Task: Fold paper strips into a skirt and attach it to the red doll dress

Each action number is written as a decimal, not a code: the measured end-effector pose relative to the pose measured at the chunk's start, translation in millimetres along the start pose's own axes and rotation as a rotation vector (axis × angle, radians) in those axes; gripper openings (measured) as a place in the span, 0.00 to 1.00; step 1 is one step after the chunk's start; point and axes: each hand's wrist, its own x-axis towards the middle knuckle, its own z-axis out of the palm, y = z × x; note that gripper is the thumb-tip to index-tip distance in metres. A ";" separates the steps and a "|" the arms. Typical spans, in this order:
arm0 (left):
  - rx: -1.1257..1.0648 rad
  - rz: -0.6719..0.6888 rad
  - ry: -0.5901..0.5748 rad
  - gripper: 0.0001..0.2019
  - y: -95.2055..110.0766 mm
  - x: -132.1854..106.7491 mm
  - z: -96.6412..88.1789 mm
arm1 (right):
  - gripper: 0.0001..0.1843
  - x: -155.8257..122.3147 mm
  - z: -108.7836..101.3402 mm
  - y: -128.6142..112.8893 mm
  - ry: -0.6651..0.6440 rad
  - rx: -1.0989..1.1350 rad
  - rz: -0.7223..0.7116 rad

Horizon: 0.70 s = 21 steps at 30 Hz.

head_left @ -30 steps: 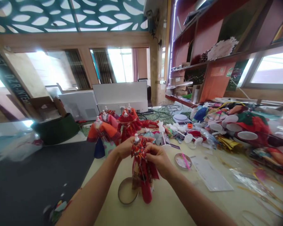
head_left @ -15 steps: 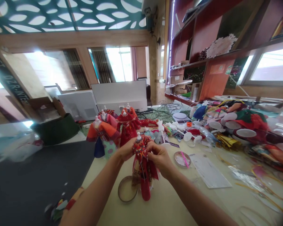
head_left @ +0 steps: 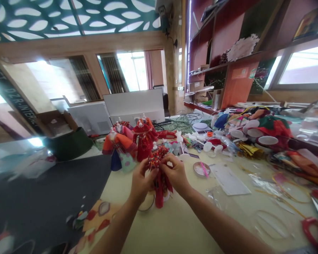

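A small doll-size dress form in a red patterned costume (head_left: 159,190) stands upright on the table between my hands, its white knob showing at the top. My left hand (head_left: 143,178) pinches the garment's front from the left, thumb on the chest. From the right, my right hand (head_left: 176,173) grips the red cloth near the shoulder with thumb and fingers closed. Partly hidden behind my left wrist, a round hoop (head_left: 147,204) lies by the base. More dressed forms stand just behind: one in red (head_left: 143,141) and one with orange sleeves (head_left: 119,144).
To the right lie a round dish (head_left: 200,170) with a pink stick, a white sheet (head_left: 231,180) and red-handled scissors (head_left: 314,225). Piled fabrics and white stands (head_left: 267,140) fill the far right. Patterned cloth pieces (head_left: 99,215) lie at the lower left; a monitor (head_left: 134,104) stands behind.
My left hand has come from behind the costume to its front left, thumb now on the chest. My right hand still holds the cloth. The view has shifted, bringing the scissors into sight.
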 end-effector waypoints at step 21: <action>0.002 -0.005 0.052 0.15 8.3 -2.7 12.1 | 0.06 -25.6 2.5 -14.4 0.099 -0.032 -0.028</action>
